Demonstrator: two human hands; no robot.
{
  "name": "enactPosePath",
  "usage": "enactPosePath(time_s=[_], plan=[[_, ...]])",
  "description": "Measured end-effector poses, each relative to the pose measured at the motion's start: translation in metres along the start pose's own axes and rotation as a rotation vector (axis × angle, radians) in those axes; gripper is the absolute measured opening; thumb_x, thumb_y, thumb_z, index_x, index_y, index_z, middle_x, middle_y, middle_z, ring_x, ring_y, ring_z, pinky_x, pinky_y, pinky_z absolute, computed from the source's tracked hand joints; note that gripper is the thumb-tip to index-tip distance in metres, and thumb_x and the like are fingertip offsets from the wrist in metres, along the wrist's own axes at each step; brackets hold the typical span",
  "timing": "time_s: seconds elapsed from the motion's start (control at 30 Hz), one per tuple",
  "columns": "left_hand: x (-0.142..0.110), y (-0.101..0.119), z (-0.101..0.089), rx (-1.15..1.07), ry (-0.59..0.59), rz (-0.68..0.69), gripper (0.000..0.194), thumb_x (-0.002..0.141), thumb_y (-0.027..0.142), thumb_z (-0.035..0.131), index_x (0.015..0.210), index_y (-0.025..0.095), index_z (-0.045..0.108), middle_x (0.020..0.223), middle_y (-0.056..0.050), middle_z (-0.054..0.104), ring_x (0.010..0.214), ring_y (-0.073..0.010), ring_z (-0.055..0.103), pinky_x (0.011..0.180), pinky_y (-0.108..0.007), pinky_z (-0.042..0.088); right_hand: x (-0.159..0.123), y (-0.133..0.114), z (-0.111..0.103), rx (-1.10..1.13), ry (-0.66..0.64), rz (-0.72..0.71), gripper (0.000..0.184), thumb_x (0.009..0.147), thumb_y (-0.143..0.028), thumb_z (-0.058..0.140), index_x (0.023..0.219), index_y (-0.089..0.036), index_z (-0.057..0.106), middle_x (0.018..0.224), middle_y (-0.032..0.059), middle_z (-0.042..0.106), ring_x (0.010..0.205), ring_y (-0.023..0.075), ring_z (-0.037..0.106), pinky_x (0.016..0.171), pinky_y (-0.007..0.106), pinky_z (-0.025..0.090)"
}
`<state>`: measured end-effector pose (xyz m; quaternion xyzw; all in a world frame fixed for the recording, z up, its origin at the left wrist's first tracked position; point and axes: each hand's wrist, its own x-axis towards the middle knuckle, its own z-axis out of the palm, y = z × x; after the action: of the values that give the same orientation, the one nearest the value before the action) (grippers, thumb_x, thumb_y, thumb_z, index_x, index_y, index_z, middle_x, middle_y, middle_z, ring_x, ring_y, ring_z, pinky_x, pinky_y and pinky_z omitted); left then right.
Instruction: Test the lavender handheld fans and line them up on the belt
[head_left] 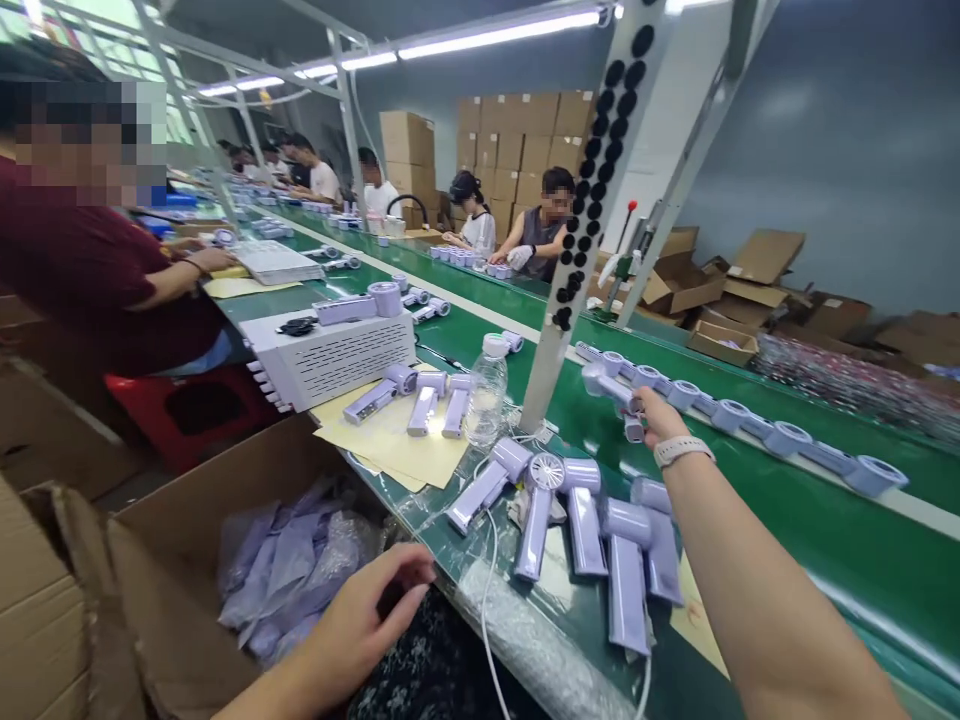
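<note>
Stretched out over the green bench, my right hand [658, 418] has its fingers closed on a lavender handheld fan [609, 388]; part of its handle is hidden. Beyond it runs a row of similar fan pieces with ring-shaped heads [731, 414]. My left hand [382, 600] is by the bench's near edge, fingers loosely curled and apart from the thumb, holding nothing. Between the hands lies a group of lavender handheld fans [586, 530], one showing its round grille [546, 472]. More fans [423, 405] rest on yellow paper [401, 455] farther left.
A metal post [551, 365] rises from the bench beside a clear plastic bottle [487, 390]. A grey power unit [337, 355] carries another fan. An open carton [161, 570] holds bagged pieces. Bubble wrap [544, 650] lines the near edge. A co-worker [90, 260] sits left; others work across.
</note>
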<state>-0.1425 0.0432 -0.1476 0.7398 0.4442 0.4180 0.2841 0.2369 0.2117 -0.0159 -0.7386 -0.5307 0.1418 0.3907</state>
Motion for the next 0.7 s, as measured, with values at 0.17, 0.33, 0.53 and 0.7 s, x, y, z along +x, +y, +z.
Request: enactPosePath(time_s=[0.17, 0.33, 0.53, 0.7], plan=[[0.060, 0.076, 0.074, -0.777, -0.264, -0.060, 0.049, 0.094, 0.056, 0.057, 0.131, 0.026, 0.051, 0.114, -0.011, 0.073, 0.106, -0.0240, 0.070, 0.096, -0.041, 0.056, -0.140, 0.036, -0.031, 0.207, -0.059, -0.089, 0.026, 0.096, -0.030, 0.059, 0.113, -0.014, 0.072, 0.145, 0.0152, 0.059, 0.128, 0.0310, 0.061, 0.101, 0.043, 0.056], [0.070, 0.132, 0.142, -1.190, -0.395, -0.222, 0.077, 0.069, 0.074, 0.076, 0.125, 0.023, 0.063, 0.138, -0.015, 0.063, 0.130, -0.0337, 0.058, 0.107, -0.046, 0.050, -0.259, 0.056, -0.029, 0.032, 0.010, -0.411, 0.049, 0.082, -0.030, 0.068, 0.127, -0.013, 0.070, 0.168, 0.0196, 0.024, 0.152, 0.0422, 0.030, 0.119, 0.061, 0.035], [0.046, 0.131, 0.168, -1.294, -0.369, -0.537, 0.034, 0.068, 0.041, 0.086, 0.092, 0.020, 0.075, 0.098, -0.004, 0.077, 0.100, -0.0211, 0.069, 0.099, -0.033, 0.053, -0.286, 0.063, -0.053, 0.085, -0.034, -0.507, 0.031, 0.093, -0.029, 0.056, 0.111, -0.014, 0.075, 0.141, 0.0154, 0.064, 0.142, 0.0315, 0.050, 0.119, 0.052, 0.040], [0.049, 0.114, 0.136, -1.348, -0.351, -0.418, 0.038, 0.063, 0.033, 0.082, 0.097, 0.017, 0.074, 0.095, -0.006, 0.077, 0.090, -0.0256, 0.072, 0.088, -0.038, 0.057, -0.269, 0.084, -0.054, 0.065, -0.086, -0.164, 0.038, 0.099, -0.041, 0.043, 0.082, -0.021, 0.070, 0.084, 0.0068, 0.078, 0.088, 0.0236, 0.075, 0.079, 0.034, 0.058]])
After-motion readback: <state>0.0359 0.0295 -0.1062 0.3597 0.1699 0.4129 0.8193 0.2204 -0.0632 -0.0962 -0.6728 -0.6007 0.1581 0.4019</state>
